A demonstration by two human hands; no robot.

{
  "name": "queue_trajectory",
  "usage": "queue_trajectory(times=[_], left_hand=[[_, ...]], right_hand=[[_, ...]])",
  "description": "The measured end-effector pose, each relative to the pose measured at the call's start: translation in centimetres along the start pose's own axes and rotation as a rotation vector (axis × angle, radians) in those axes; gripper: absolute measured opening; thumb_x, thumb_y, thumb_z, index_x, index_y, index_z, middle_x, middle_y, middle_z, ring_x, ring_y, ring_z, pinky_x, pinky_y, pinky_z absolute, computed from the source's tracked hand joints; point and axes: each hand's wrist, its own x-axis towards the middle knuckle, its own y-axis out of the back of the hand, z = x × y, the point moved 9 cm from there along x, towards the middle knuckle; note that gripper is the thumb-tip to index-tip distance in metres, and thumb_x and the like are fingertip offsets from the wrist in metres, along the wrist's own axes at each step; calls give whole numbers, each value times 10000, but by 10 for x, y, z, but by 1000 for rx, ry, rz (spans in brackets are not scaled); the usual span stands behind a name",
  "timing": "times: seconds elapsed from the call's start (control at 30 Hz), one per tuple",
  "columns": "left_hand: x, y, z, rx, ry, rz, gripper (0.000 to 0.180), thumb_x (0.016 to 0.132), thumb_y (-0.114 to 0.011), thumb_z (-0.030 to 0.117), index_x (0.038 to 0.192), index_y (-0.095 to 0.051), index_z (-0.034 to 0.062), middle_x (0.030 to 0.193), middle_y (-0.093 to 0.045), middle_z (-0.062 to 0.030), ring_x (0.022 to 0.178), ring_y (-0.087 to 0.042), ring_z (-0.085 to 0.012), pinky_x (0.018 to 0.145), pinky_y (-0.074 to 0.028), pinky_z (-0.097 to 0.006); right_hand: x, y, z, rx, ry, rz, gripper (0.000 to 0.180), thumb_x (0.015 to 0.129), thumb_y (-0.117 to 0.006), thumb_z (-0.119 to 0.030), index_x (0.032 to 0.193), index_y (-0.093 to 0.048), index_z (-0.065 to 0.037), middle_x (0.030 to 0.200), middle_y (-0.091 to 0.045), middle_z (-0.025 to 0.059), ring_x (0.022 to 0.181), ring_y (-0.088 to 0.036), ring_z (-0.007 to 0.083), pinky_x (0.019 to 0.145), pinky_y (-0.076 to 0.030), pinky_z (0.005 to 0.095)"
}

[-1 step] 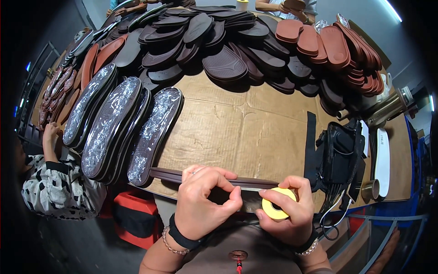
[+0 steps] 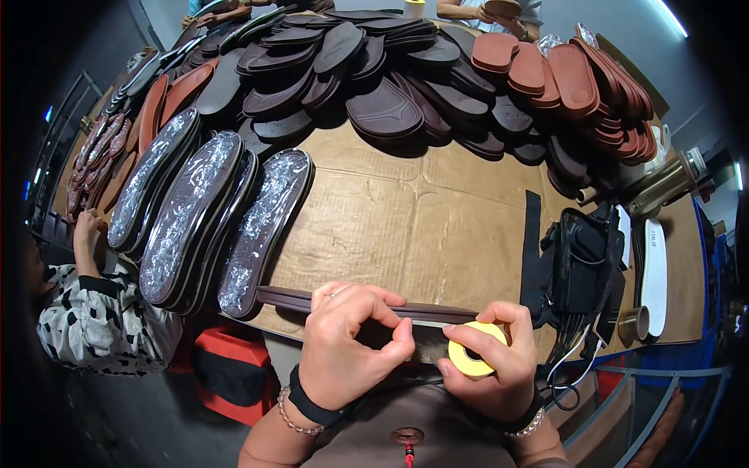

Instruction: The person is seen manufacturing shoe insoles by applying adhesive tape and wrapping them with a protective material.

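Observation:
At the near table edge, brown shoe soles [image 2: 282, 299] stand on their side, seemingly pressed together, one long edge toward me. My left hand [image 2: 337, 339] curls over them, index finger and thumb bent into a ring with their tips nearly meeting. In my right hand [image 2: 505, 370] is a roll of yellow tape [image 2: 461, 361], pinched between thumb and fingers beside the soles' right part. A pale strip runs along the soles between my hands; whether it is tape from the roll, I cannot tell. My left hand's far fingers are partly hidden.
Plastic-wrapped soles [image 2: 191, 210] stand in rows at left. Dark soles [image 2: 386, 109] heap across the back, reddish-brown ones [image 2: 573, 78] at right. A black device with cables [image 2: 581, 257] and a white sole [image 2: 654, 277] lie right. Another person's arm [image 2: 86, 242] is at left; others work behind.

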Motion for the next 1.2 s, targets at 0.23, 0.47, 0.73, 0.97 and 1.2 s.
queue_trajectory(times=[0.23, 0.47, 0.73, 0.97, 1.2], left_hand=[[1, -1, 1, 7, -6, 0, 179, 723, -804, 63, 737, -628, 92, 862, -731, -35, 838, -691, -219, 918, -427, -381], [1, -2, -1, 1, 30, 15, 142, 710, -790, 48, 713, -650, 75, 869, -755, -61, 812, -674, -207, 918, -414, -349], [1, -3, -1, 25, 23, 13, 180, 736, -797, 74, 735, -619, 99, 859, -728, -28, 834, -697, -213, 913, -416, -378], [0, -3, -2, 16, 22, 15, 179, 731, -793, 64, 740, -619, 100, 851, -727, -29, 819, -690, -213, 916, -419, -373], [0, -3, -1, 26, 11, 3, 177, 723, -789, 58, 741, -618, 101, 848, -723, -29, 820, -686, -212, 920, -421, -373]], right_hand=[[0, -1, 2, -5, -12, 2, 430, 671, -890, -112, 1075, -759, -49, 1057, -589, 168, 940, -615, 283, 736, -579, 353], [0, -2, 5, 5, -21, 8, 425, 674, -886, -109, 1073, -757, -41, 1051, -589, 164, 939, -611, 282, 734, -575, 356], [0, -2, 6, 4, -17, 17, 422, 675, -886, -111, 1073, -759, -46, 1038, -588, 162, 927, -614, 282, 725, -571, 349], [-1, -2, 8, 8, -42, 13, 423, 675, -887, -120, 1073, -761, -52, 1046, -578, 161, 922, -615, 281, 727, -571, 356], [-4, -4, 9, 13, -46, -1, 424, 681, -888, -131, 1078, -758, -54, 1052, -573, 166, 921, -619, 283, 726, -571, 357]])
